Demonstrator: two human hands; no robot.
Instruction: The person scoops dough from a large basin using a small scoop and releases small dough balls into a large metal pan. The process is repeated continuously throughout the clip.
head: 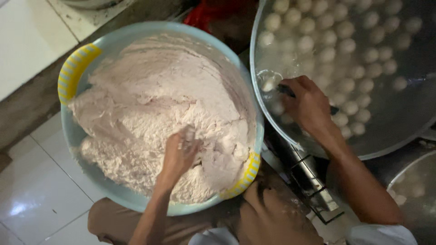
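A large pale-blue basin [68,131] with yellow striped handles holds a big mass of pinkish-white paste [154,100]. My left hand [180,152] is down in the paste near the basin's front, fingers closed on a lump of it. My right hand [309,106] reaches over the rim of a wide metal pan [395,136] of water with several white balls [345,45] floating in it. It grips a dark-handled spoon [270,81] whose bowl sits at the water's surface with a ball on it.
A white tiled floor [32,190] lies to the left, with a dark strip along the wall. A metal stand [313,186] sits under the pan. Another metal bowl [415,190] shows at the lower right. My brown-clad knees [268,218] are at the bottom.
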